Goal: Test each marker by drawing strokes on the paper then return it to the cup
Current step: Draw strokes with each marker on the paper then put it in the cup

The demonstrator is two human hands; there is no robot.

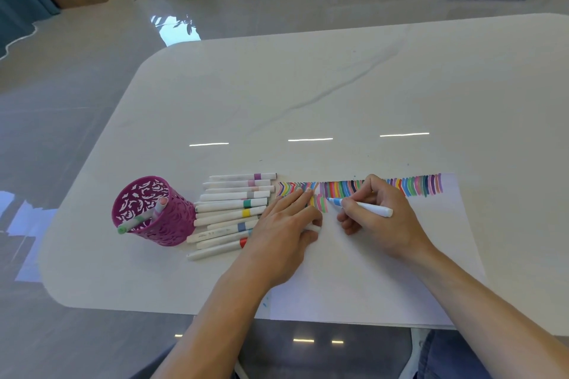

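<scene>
Right hand [374, 212] grip pinching blue marker [358, 205], tip on paper [385, 271]; left hand [284, 224] flat, palm-down, cap [314, 228] tucked under thumb.

- No text, brand, number or sign can be read anywhere.
- Faint dark print runs along one white marker [215, 234] lying near the cup [154, 212], too small to read.

White table [308, 86]: paper [369, 271], purple cup [154, 212], loose markers [231, 209].
</scene>
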